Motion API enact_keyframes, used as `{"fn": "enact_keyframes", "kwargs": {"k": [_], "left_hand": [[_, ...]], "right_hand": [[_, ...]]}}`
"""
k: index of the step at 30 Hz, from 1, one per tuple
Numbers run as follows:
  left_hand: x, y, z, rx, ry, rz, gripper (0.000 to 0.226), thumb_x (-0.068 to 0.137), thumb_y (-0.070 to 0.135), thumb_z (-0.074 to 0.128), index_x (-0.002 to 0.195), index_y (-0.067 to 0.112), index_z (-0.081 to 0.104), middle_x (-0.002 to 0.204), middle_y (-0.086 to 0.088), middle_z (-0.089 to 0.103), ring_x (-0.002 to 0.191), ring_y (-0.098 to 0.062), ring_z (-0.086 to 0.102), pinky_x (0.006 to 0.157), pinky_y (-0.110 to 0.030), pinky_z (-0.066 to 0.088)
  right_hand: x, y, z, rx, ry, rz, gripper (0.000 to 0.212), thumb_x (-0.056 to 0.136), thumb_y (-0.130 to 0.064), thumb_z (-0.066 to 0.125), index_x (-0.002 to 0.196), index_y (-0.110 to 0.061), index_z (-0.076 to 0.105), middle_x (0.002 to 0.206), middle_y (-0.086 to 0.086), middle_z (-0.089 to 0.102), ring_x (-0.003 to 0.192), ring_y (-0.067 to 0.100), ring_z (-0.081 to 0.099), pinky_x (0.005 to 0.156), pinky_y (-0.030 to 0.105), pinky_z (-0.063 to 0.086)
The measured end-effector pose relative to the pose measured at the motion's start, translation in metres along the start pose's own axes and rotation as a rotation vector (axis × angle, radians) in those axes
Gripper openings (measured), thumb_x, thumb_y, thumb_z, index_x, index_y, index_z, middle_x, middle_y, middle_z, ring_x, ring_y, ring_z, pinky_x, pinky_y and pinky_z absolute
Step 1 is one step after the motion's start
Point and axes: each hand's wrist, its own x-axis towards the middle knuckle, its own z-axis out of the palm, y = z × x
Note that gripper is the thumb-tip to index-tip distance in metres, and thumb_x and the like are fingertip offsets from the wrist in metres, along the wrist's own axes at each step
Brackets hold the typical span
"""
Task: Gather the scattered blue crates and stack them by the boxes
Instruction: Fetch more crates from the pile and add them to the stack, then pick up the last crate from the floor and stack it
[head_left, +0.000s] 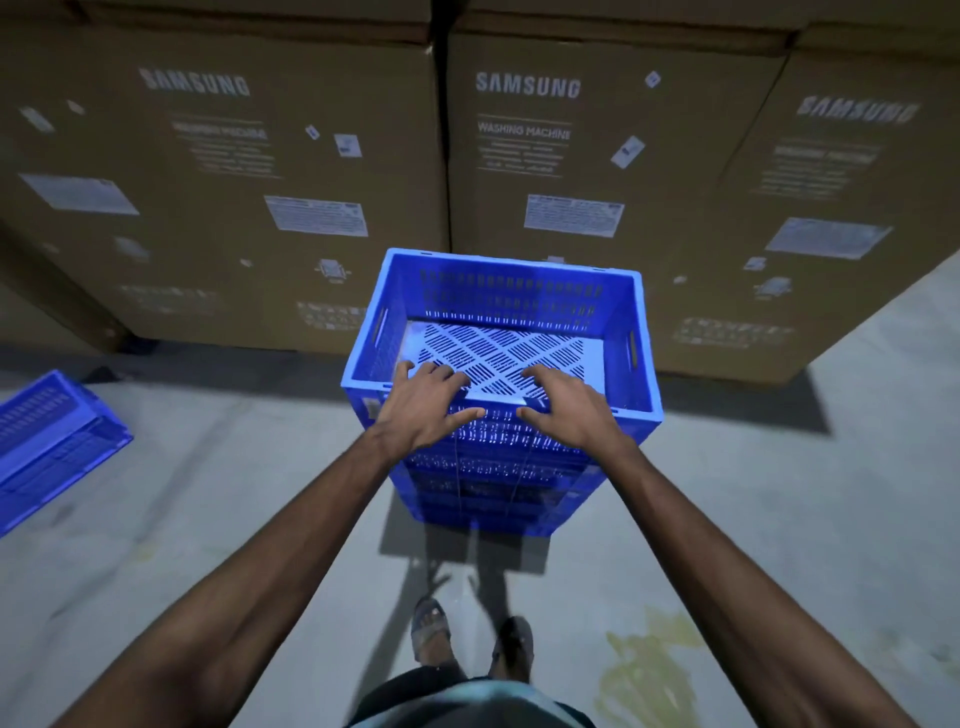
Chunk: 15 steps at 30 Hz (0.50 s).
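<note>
Blue slotted plastic: the top crate (498, 332) sits on a stack of crates (493, 488) that stands on the floor just in front of the cardboard boxes (566, 156). The boxes read SAMSUNG and WASHING MACHINE. Their white labels (574, 213) are too blurred for me to read. My left hand (423, 405) and right hand (569, 410) grip the top crate's near rim side by side, fingers spread and hooked over the inside, thumbs against the outer wall. Another crate (52, 447) lies tipped on the grey floor (208, 519), well off to my left.
</note>
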Motion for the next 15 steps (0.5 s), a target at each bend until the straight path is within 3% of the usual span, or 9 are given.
{"fn": "enact_keyframes", "kwargs": {"k": [4,8,15], "left_hand": [[-0.038,0.015,0.002,0.059,0.071,-0.032,0.061,0.100,0.072,0.038,0.136,0.027,0.058,0.145,0.001,0.055,0.136,-0.022,0.047,0.117,-0.052,0.029],[-0.081,0.015,0.002,-0.016,0.089,-0.140,0.053,0.099,0.064,0.046,0.135,0.028,0.060,0.140,0.001,0.058,0.133,-0.022,0.051,0.112,-0.048,0.032],[-0.168,-0.019,0.020,-0.171,0.056,-0.344,0.046,0.096,0.059,0.057,0.130,0.030,0.064,0.141,0.001,0.059,0.135,-0.021,0.050,0.113,-0.049,0.028]], "right_hand": [[-0.016,-0.025,0.007,0.072,0.049,-0.074,0.058,0.095,-0.049,0.064,0.146,-0.028,0.045,0.144,-0.002,0.057,0.127,0.022,0.058,0.096,0.042,0.051],[-0.029,-0.056,0.025,0.112,0.015,-0.192,0.046,0.098,-0.043,0.061,0.139,-0.026,0.053,0.136,-0.001,0.061,0.123,0.021,0.059,0.095,0.041,0.051],[-0.047,-0.133,0.076,0.007,0.022,-0.372,0.032,0.098,-0.040,0.056,0.125,-0.024,0.062,0.119,-0.001,0.069,0.105,0.025,0.067,0.077,0.038,0.053]]}}
